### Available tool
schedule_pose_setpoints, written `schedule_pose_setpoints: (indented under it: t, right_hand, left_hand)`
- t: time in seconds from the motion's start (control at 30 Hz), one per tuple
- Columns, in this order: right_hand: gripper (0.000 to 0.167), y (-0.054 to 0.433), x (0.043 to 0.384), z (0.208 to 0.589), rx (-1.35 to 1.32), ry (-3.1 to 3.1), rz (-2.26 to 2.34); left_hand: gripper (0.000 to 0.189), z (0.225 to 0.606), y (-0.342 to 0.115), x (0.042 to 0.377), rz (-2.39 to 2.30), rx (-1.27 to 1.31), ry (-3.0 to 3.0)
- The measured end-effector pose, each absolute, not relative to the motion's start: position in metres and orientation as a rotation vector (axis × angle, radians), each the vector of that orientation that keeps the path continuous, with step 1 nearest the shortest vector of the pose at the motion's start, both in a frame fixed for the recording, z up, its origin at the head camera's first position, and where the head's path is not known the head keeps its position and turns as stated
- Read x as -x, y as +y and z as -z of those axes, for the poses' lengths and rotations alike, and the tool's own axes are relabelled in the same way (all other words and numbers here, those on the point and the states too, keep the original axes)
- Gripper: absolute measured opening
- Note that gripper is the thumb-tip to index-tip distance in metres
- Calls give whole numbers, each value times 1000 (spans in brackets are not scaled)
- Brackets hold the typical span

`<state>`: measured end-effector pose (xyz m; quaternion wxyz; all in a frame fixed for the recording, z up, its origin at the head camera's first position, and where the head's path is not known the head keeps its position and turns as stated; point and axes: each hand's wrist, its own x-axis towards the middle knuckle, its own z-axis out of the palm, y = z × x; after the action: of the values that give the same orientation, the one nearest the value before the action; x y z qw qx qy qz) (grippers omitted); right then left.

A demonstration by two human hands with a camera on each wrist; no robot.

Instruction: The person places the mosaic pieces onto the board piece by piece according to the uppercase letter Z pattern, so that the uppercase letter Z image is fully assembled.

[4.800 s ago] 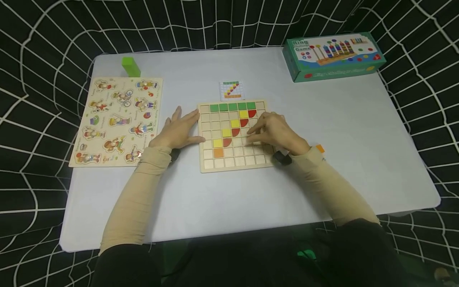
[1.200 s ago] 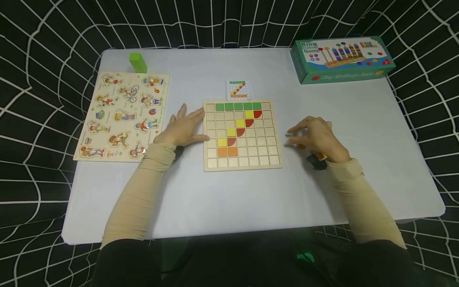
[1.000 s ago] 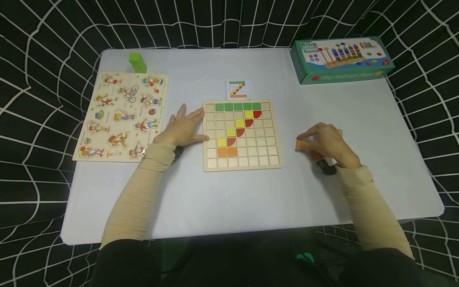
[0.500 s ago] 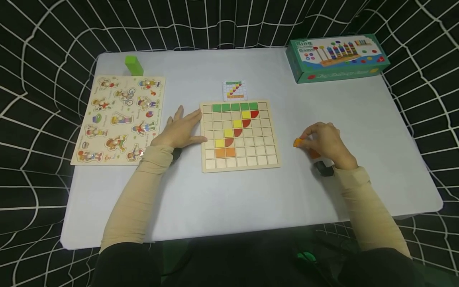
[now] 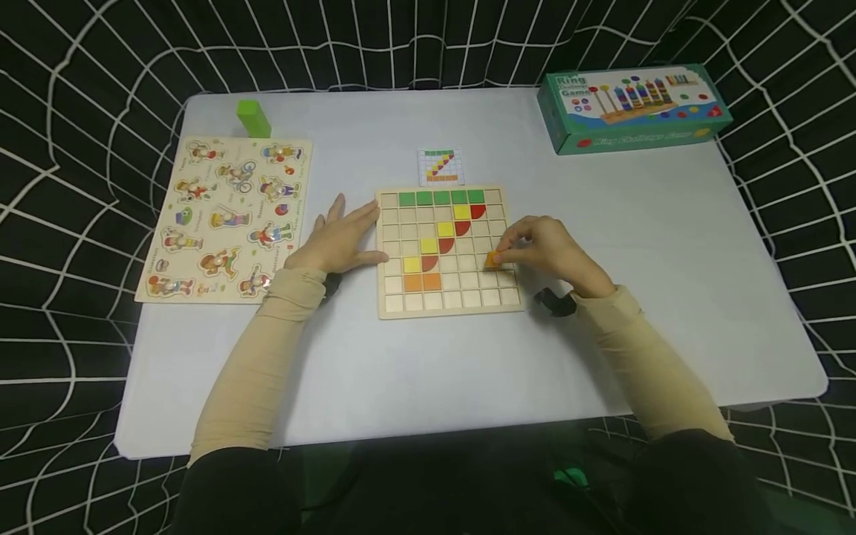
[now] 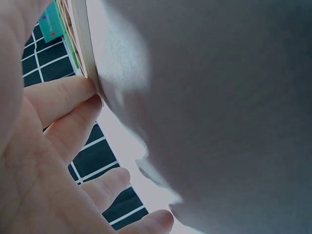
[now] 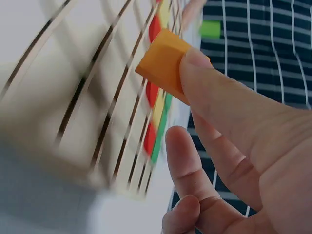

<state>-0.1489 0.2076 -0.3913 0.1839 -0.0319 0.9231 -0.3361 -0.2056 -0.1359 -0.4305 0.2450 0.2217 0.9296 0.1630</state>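
My left hand point(image 5: 334, 241) lies with spread fingers at the left edge of the wooden grid board point(image 5: 461, 300); in the left wrist view, two fingertips point(image 6: 80, 87) touch the board's rim. Over the right part of the board, my right hand point(image 5: 548, 249) pinches an orange square tile point(image 7: 163, 61) between thumb and fingers, the tile tilted. On the board sit a row of green squares point(image 5: 441, 198) at the top, a diagonal of yellow squares point(image 5: 429, 246) with red quarter-circles point(image 5: 446, 245) beside them, and two orange squares point(image 5: 423, 282) low at the left.
A small pattern card point(image 5: 441, 168) lies just behind the board. To the left is a wooden picture puzzle point(image 5: 207, 256) with a green block point(image 5: 254, 119) behind it. A green game box point(image 5: 635, 108) stands at the back right, and netting surrounds the table point(image 5: 428, 371).
A second orange square now sits beside the first on the board. My right hand went right, took an orange tile from the table and came back over the board. The left hand stayed put.
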Motion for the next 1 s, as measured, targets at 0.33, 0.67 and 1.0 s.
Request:
schedule_pose_setpoints:
  t: [0.33, 0.67, 1.0]
  right_hand:
    - [14, 152, 158, 402, 256, 2556, 826]
    - [12, 143, 153, 411, 341, 2591, 739]
    - [19, 157, 149, 411, 364, 2688, 779]
  left_hand:
    - [93, 430, -135, 206, -444, -589, 2531]
    - [94, 429, -135, 207, -445, -593, 2520]
    - [94, 428, -136, 205, -449, -595, 2527]
